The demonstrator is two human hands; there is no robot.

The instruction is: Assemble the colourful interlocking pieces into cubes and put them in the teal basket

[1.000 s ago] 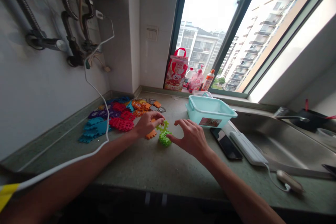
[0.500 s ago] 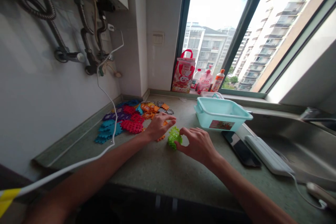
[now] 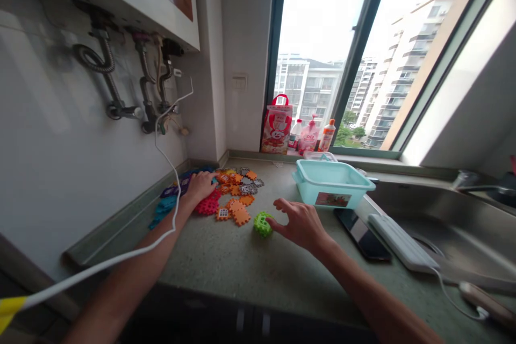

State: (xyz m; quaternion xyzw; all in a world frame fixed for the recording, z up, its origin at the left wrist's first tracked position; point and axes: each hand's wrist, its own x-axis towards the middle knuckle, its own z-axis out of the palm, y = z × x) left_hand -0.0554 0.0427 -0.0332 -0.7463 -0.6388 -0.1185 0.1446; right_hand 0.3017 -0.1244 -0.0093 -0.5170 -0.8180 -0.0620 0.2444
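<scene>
A green openwork block (image 3: 263, 224) rests on the grey-green countertop (image 3: 226, 269). Beside its right side is my right hand (image 3: 300, 221), fingers apart, the thumb close to or touching the block. My left hand (image 3: 200, 186) lies over the pile at the left, at the red pieces (image 3: 208, 204); its fingertips are blurred, and whether they hold a piece cannot be made out. Blue pieces (image 3: 161, 209) and purple pieces (image 3: 169, 189) are partly behind my left arm. Orange pieces (image 3: 241, 214) and grey pieces (image 3: 249, 188) lie between the pile and the block.
A pale turquoise tub (image 3: 334, 183) stands at the right, with a black phone (image 3: 363, 235) and a white power strip (image 3: 403, 242) beside the sink (image 3: 463, 226). A white cable (image 3: 121, 258) crosses above my left forearm. Bottles (image 3: 309, 137) line the windowsill.
My left hand has moved left, away from the green block to the coloured pile. My right hand's fingers have opened off the block. The camera view has tilted up.
</scene>
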